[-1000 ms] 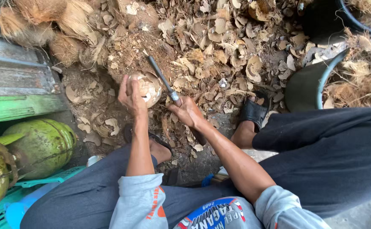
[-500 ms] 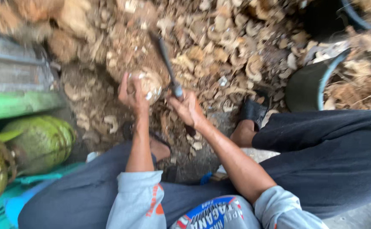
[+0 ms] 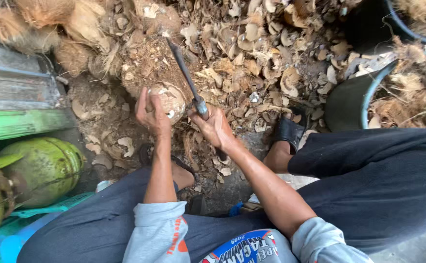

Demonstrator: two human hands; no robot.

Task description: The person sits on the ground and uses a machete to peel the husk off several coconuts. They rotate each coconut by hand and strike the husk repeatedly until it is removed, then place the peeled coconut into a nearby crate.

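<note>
My left hand [image 3: 150,114] grips a partly shelled brown coconut [image 3: 170,101] and steadies it low over the ground, in front of my knees. My right hand [image 3: 216,127] is closed on the handle of a long dark knife [image 3: 183,78]. Its blade points up and away, lying close beside the coconut's right side. Pale patches show where shell has come off the coconut. Both forearms are bare, with grey sleeves pushed up.
Coconut shell chips and husk fibre [image 3: 252,53] cover the ground ahead. Husked coconuts [image 3: 42,19] lie at top left. A green gas cylinder [image 3: 42,168] sits at left by a green board. A dark tub [image 3: 354,100] stands at right. My foot wears a black sandal [image 3: 290,131].
The knife has swung from leaning over the coconut to pointing more upright beside it. My left hand has kept its hold on the coconut.
</note>
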